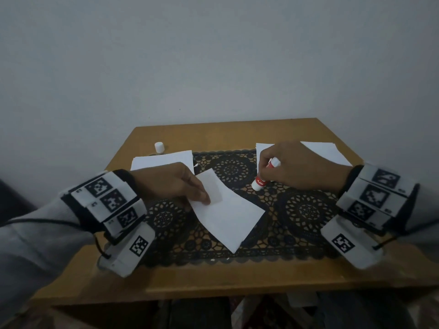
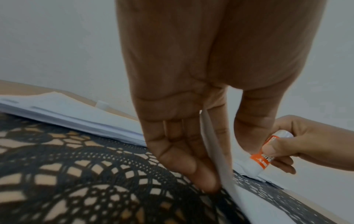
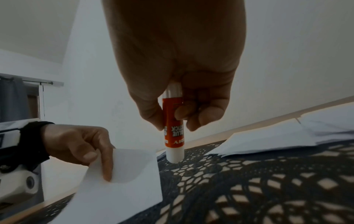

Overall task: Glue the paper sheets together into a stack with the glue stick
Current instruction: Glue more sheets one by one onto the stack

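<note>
My left hand (image 1: pixel 190 186) pinches the upper left part of a white paper sheet (image 1: pixel 228 214), which hangs slanted over the black lace mat (image 1: pixel 304 210). In the left wrist view the sheet (image 2: pixel 218 163) runs between thumb and fingers. My right hand (image 1: pixel 292 167) grips an orange and white glue stick (image 1: pixel 263 178), uncapped end down, close above the mat (image 3: pixel 249 181). The glue stick (image 3: pixel 173 131) stands nearly upright, right of the held sheet (image 3: pixel 122 189). A pile of white sheets (image 1: pixel 164 161) lies at the back left, another pile (image 1: pixel 325 151) at the back right behind my right hand.
The white glue cap (image 1: pixel 159 147) stands on the wooden table (image 1: pixel 213 279) behind the left pile. A grey wall rises just past the table's far edge. Bare wood shows along the near edge in front of the mat.
</note>
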`<state>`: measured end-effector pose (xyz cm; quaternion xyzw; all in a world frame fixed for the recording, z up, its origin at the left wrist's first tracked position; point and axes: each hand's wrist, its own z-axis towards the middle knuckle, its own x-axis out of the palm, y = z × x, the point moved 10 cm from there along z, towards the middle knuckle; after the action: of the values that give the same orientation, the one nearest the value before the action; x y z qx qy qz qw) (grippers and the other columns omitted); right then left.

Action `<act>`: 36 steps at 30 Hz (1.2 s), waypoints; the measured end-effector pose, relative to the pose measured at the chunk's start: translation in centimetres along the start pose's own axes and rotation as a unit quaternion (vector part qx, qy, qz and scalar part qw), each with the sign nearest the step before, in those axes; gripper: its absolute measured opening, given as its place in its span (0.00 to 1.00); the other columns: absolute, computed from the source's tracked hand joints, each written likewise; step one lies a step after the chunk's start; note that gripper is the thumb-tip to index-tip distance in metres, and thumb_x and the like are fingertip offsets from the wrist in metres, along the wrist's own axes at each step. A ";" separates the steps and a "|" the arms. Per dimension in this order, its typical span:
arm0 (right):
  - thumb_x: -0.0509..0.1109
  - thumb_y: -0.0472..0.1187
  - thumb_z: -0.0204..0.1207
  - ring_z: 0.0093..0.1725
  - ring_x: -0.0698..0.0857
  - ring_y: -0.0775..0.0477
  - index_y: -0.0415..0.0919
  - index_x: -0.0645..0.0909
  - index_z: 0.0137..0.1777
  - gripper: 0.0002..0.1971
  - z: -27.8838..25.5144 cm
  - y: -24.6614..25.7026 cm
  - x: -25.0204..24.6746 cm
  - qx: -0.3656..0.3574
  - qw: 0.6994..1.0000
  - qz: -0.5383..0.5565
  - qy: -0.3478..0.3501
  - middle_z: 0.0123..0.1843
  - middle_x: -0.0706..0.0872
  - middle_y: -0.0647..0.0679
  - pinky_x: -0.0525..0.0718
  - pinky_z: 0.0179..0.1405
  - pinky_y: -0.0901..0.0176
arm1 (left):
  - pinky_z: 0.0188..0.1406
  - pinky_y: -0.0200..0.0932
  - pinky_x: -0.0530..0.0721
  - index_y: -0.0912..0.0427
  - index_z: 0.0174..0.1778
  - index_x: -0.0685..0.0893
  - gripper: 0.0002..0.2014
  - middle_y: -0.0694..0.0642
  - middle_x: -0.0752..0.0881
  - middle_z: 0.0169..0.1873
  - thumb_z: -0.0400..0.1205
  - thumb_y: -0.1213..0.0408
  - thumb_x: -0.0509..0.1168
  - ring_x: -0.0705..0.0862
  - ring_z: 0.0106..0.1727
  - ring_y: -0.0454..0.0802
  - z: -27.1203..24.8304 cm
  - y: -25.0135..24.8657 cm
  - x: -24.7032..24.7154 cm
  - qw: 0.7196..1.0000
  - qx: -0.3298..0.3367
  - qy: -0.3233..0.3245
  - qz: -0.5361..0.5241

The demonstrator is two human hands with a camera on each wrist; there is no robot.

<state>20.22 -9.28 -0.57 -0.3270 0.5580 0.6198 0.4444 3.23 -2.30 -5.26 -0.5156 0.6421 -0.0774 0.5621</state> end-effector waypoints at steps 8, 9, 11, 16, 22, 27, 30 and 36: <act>0.73 0.46 0.73 0.42 0.82 0.50 0.48 0.88 0.39 0.05 -0.5 0.9 -0.2 -0.012 0.999 0.027 -0.020 0.40 0.87 0.54 0.80 0.43 0.54 | 0.69 0.45 0.76 0.48 0.52 0.90 0.10 0.40 0.88 0.55 0.83 0.65 0.65 0.83 0.59 0.44 -0.5 0.4 -1.4 0.996 0.045 -0.071 0.028; 0.73 0.47 0.73 0.43 0.82 0.51 0.48 0.88 0.39 0.05 -0.6 0.9 -0.3 -0.012 0.999 0.031 -0.022 0.40 0.87 0.54 0.80 0.45 0.53 | 0.69 0.46 0.76 0.50 0.50 0.91 0.10 0.42 0.89 0.53 0.83 0.66 0.65 0.84 0.59 0.45 -0.5 0.3 -1.9 0.995 0.050 -0.085 0.013; 0.73 0.47 0.73 0.44 0.82 0.52 0.49 0.88 0.39 0.05 -0.7 0.9 -0.4 -0.012 0.999 0.033 -0.025 0.41 0.88 0.55 0.80 0.47 0.53 | 0.63 0.43 0.80 0.53 0.48 0.90 0.09 0.43 0.90 0.47 0.83 0.66 0.65 0.86 0.54 0.45 -0.5 0.0 -2.7 0.992 0.058 -0.111 -0.003; 0.73 0.47 0.72 0.44 0.81 0.54 0.50 0.87 0.38 0.04 -0.9 0.6 -0.8 -0.008 0.999 0.040 -0.033 0.41 0.87 0.56 0.80 0.49 0.53 | 0.40 0.33 0.78 0.53 0.47 0.90 0.08 0.41 0.86 0.29 0.81 0.69 0.67 0.82 0.33 0.39 0.1 -0.7 -2.1 0.992 0.068 -0.103 0.031; 0.72 0.45 0.73 0.43 0.82 0.54 0.49 0.88 0.40 0.04 -1.4 0.5 -0.6 -0.001 0.998 0.055 -0.022 0.40 0.88 0.56 0.80 0.47 0.57 | 0.67 0.46 0.78 0.46 0.46 0.91 0.13 0.36 0.87 0.51 0.74 0.71 0.73 0.82 0.58 0.41 0.8 -0.6 -0.8 0.995 0.054 -0.065 0.048; 0.72 0.45 0.74 0.46 0.82 0.55 0.48 0.88 0.40 0.05 -1.7 0.2 -0.4 -0.001 0.998 0.063 -0.016 0.41 0.88 0.56 0.79 0.49 0.59 | 0.67 0.46 0.77 0.45 0.51 0.91 0.18 0.37 0.87 0.54 0.69 0.69 0.72 0.82 0.60 0.47 1.1 -0.5 0.8 0.999 0.037 0.010 0.008; 0.72 0.46 0.74 0.46 0.81 0.57 0.49 0.88 0.39 0.05 -1.9 -0.1 -0.5 0.005 0.998 0.067 -0.017 0.41 0.87 0.58 0.77 0.46 0.62 | 0.65 0.38 0.78 0.53 0.51 0.92 0.10 0.44 0.90 0.52 0.76 0.69 0.71 0.85 0.57 0.43 1.1 -0.8 1.1 0.999 0.042 0.007 -0.028; 0.74 0.47 0.74 0.46 0.83 0.56 0.50 0.88 0.38 0.05 -1.7 -0.5 -0.3 0.009 0.997 0.071 -0.017 0.41 0.88 0.59 0.80 0.51 0.56 | 0.66 0.45 0.78 0.49 0.45 0.93 0.10 0.40 0.89 0.46 0.75 0.69 0.73 0.84 0.54 0.47 1.2 0.3 -0.7 0.990 0.040 -0.128 -0.039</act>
<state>20.69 -11.01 -0.76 -0.2721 0.5779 0.6502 0.4114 3.87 -1.05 -5.40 -0.5229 0.5405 -0.0584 0.6565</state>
